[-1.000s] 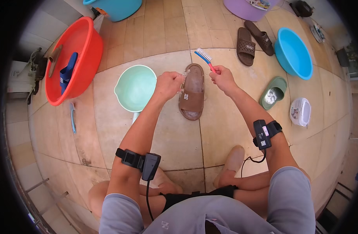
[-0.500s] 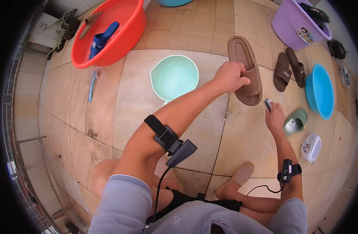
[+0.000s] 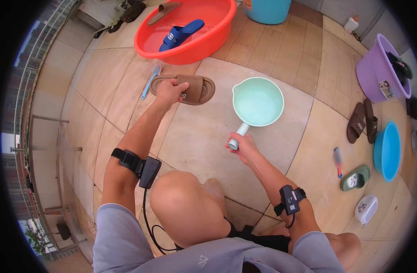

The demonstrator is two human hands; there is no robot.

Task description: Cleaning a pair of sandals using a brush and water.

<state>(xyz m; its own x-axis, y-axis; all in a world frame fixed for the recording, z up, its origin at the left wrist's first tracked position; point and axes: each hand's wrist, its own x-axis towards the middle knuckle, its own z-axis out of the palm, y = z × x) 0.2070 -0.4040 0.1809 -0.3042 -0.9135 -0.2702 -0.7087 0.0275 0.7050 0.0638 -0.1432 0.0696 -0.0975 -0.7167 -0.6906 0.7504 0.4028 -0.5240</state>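
A brown slide slipper (image 3: 198, 89) is gripped by its side in my left hand (image 3: 168, 94), held sideways over the tiles in front of the red basin. My right hand (image 3: 244, 146) is wrapped round the handle of a pale green water dipper (image 3: 258, 101). The dipper stands upright, and what looks like clear water shows in it. Just beyond my left hand a blue-handled brush (image 3: 150, 83) lies on the floor. The red basin (image 3: 190, 55) holds water, a blue slipper (image 3: 181, 35) and another brown slipper (image 3: 163, 12).
To the right lie a second brush (image 3: 338, 163), a green soap dish (image 3: 355, 178), a white plastic box (image 3: 366, 209) and dark brown slippers (image 3: 356, 123). A blue basin (image 3: 387, 152) and a purple bucket (image 3: 376, 68) with dark footwear stand farther right. A blue bucket (image 3: 268, 11) is at the back.
My left hand has carried the brown slipper from right to left, turning it sideways. My right hand has let go of the brush, now on the floor, and taken the dipper's handle. The view has shifted left.
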